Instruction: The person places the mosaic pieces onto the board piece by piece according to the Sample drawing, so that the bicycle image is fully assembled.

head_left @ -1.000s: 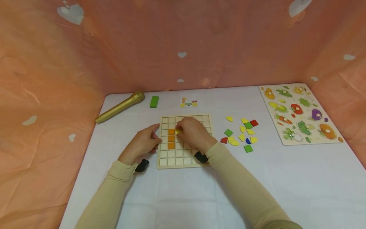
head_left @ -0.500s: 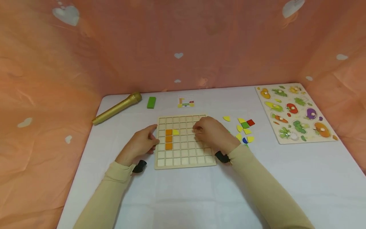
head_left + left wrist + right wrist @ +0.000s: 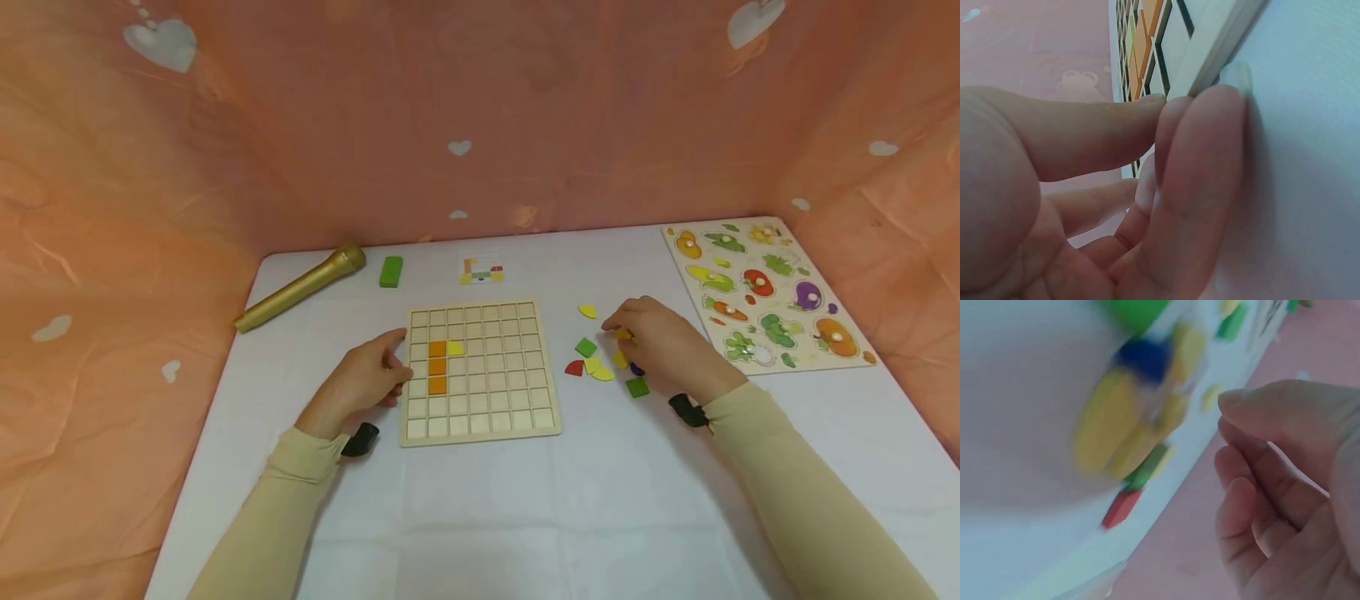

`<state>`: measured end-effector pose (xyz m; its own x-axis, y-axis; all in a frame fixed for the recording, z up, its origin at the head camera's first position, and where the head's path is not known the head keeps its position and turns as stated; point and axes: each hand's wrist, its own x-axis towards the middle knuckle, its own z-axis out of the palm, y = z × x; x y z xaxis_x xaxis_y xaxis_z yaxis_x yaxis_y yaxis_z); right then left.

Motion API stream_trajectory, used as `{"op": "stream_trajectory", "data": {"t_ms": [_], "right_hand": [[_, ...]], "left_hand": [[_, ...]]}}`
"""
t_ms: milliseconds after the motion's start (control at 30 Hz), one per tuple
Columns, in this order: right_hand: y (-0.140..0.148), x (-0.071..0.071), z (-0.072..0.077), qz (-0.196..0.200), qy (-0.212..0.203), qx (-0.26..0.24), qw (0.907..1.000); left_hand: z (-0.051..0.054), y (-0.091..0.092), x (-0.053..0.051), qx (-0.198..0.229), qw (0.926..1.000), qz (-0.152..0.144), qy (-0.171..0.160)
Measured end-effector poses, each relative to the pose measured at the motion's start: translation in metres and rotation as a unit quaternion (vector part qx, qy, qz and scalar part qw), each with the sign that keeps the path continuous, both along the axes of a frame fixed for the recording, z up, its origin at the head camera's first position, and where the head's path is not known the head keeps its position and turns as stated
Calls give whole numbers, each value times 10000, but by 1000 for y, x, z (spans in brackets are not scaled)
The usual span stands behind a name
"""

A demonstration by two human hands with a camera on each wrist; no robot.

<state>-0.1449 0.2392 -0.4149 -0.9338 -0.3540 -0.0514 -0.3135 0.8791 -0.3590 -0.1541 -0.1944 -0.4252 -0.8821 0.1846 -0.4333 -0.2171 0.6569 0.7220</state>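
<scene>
A pale wooden grid board (image 3: pixel 480 371) lies in the middle of the table in the head view. Three orange squares (image 3: pixel 437 367) stand in one column, with a yellow quarter-circle piece (image 3: pixel 454 348) in the cell beside the top one. At the board's left edge my left hand (image 3: pixel 356 383) holds the rim, thumb and fingers against it in the left wrist view. My right hand (image 3: pixel 660 342) hovers over the loose pieces right of the board, fingers loosely bent, nothing between them. It hides part of the pile; a blue piece (image 3: pixel 1144 359) and yellow pieces (image 3: pixel 1109 419) show blurred below.
Behind the board lie a small pattern card (image 3: pixel 481 268), a green block (image 3: pixel 391 272) and a golden toy microphone (image 3: pixel 300 287). A vegetable knob puzzle (image 3: pixel 765 292) lies at the right. Green squares (image 3: pixel 586 347) and a red quarter-circle piece (image 3: pixel 574 367) lie near the board.
My right hand has let go of the yellow quarter-circle piece on the board and moved right to the loose pieces. The left hand stays at the board's edge.
</scene>
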Motion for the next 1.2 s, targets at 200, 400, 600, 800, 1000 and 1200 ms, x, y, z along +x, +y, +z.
{"op": "stream_trajectory", "data": {"t_ms": [200, 400, 600, 800, 1000, 1200], "right_hand": [[13, -1, -2, -46, 22, 205, 9998], [12, -5, -7, 10, -63, 404, 9992], [12, -7, -10, 9, -94, 411, 9991], [12, -9, -10, 14, -127, 307, 9994], [11, -11, -9, 8, -147, 207, 9997], [0, -13, -4, 162, -26, 13, 9999]], "left_hand": [[1, 0, -1, -128, 9999, -70, 67], [-1, 0, 0, -127, 9998, -64, 106], [0, 0, -1, -128, 9999, -48, 85], [-2, -2, -2, -199, 9997, -72, 146], [-3, -3, -1, -197, 9995, -129, 192], [1, 0, -2, -266, 9994, -149, 188]]}}
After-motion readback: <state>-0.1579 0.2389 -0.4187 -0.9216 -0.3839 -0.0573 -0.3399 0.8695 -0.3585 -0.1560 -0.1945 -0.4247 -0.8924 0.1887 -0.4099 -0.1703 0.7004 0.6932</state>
